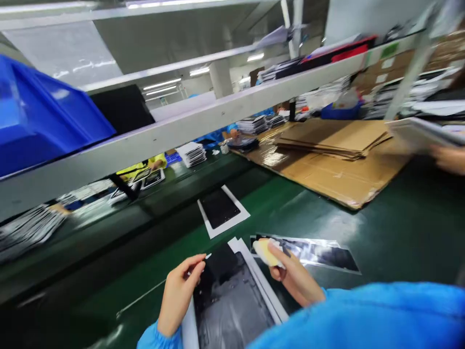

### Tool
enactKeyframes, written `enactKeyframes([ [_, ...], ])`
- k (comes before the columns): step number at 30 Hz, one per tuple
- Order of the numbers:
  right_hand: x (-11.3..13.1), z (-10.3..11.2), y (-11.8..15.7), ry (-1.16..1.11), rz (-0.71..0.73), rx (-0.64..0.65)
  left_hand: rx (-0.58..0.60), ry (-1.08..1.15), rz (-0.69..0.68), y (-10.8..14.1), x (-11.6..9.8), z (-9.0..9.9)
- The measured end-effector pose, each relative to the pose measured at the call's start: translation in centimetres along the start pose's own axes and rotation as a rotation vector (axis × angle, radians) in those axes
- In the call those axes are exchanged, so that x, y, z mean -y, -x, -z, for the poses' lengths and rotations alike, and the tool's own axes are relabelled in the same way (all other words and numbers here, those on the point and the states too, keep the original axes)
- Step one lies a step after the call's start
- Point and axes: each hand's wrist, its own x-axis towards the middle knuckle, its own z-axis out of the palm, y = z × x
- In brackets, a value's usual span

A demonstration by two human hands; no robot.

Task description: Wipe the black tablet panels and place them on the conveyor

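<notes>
A black glossy panel (232, 300) lies on white sheets in front of me, with a smaller dark piece at its top end. My left hand (181, 291) pinches a small white tab at the panel's upper left corner. In my right hand (296, 274) is a crumpled white and yellowish cloth, (267, 253) held just right of the panel. Shiny clear-and-black film strips (319, 253) lie beyond that hand on the green surface. Farther off, a black sheet on a white board (220, 208) rests by itself.
Flat cardboard (327, 169) covers the back right. A white shelf rail (218, 114) crosses above, carrying a blue bin (47, 111). Another person's hand (450, 159) holds a blurred white stack at right. Paper stacks (29, 230) stand at far left.
</notes>
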Motion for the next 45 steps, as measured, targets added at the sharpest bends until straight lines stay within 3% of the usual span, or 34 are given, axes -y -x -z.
enactKeyframes([
  [3,0.4,0.0,-0.1,0.008,-0.02,-0.028,0.059,0.158,0.231,0.2,-0.1,0.7],
  [6,0.6,-0.2,-0.1,0.069,-0.013,-0.047,0.126,0.183,0.291,0.0,-0.6,1.0],
  [14,0.8,-2.3,0.8,0.342,-0.004,0.079,0.245,0.202,0.276,0.3,-0.7,1.3],
  [19,0.2,-3.8,1.0,0.629,0.186,0.16,0.293,0.179,0.286,0.1,-0.9,1.3],
  [22,0.0,-4.4,0.9,0.706,0.23,0.176,0.339,0.18,0.304,-0.2,-0.3,1.1],
  [28,0.3,-4.8,0.9,0.761,0.274,0.155,0.398,0.175,0.318,-0.5,0.8,0.8],
  [45,0.0,-5.0,0.7,0.791,0.316,0.162,0.414,0.193,0.325,-0.6,0.9,0.6],
])
